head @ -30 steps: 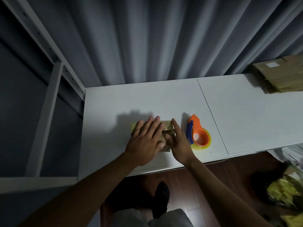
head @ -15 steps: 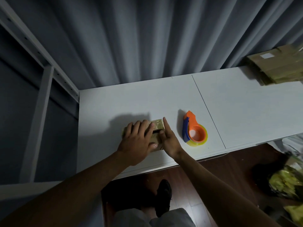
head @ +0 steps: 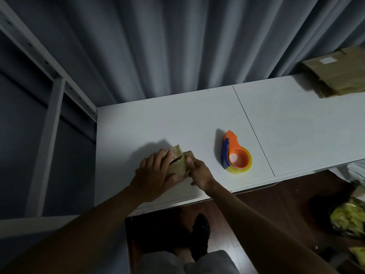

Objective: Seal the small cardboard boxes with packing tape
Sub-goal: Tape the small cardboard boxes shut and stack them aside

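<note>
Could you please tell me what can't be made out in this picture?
- Head view: the box is largely hidden by the left hand and right hand, so its seam can't be checked.
- Head view: the cardboard stack is cut off by the right edge.

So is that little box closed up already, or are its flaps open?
Closed, it seems: the box shows a flat top with shiny tape across it, held between the left hand and right hand.
</note>
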